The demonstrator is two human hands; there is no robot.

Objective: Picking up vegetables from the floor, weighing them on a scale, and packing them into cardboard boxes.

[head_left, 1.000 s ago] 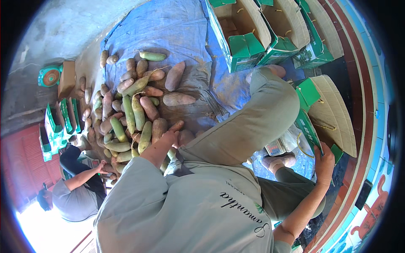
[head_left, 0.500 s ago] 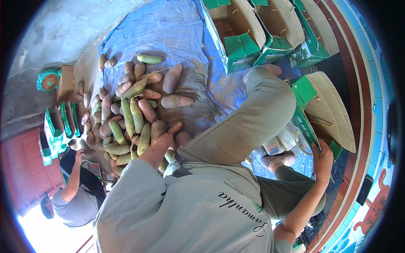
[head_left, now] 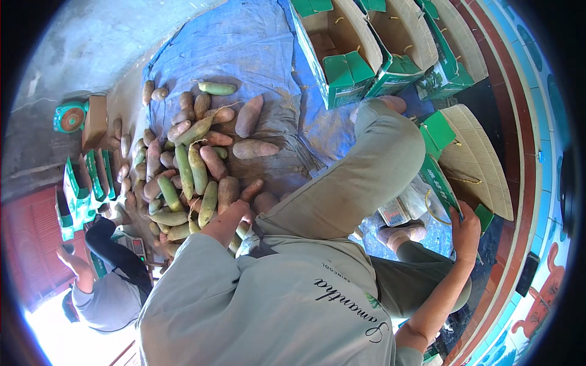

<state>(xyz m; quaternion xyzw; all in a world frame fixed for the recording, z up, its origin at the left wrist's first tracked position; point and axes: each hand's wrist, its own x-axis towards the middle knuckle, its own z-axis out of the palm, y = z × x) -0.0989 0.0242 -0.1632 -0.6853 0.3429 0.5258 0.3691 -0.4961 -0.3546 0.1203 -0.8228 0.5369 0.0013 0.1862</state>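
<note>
My left hand (head_left: 229, 222) reaches down to the near edge of a pile of long roots. Some roots look like green radishes (head_left: 184, 169); others, like a pinkish-brown root (head_left: 229, 193) beside my hand, resemble large sweet potatoes. Its fingers bend down among the roots, and whether they hold one is hidden. At the right, my right hand (head_left: 467, 230) is closed on the near rim of an open green carton (head_left: 441, 183) with yellow cord handles. A small dark blue thing shows by its thumb, too small to name.
Several open green cartons (head_left: 345, 73) line the back right on a blue tarp (head_left: 232, 46). A small scale (head_left: 395, 212) stands past my knee. At the far left a co-worker (head_left: 113, 299) sits beside more green cartons (head_left: 77, 189), a digital scale (head_left: 136, 246) and a teal dial scale (head_left: 69, 117).
My left hand has drawn back slightly toward me at the pile's edge. My right hand stays on the carton. The co-worker's arm has swung left, away from the pile, with something dark in the hand.
</note>
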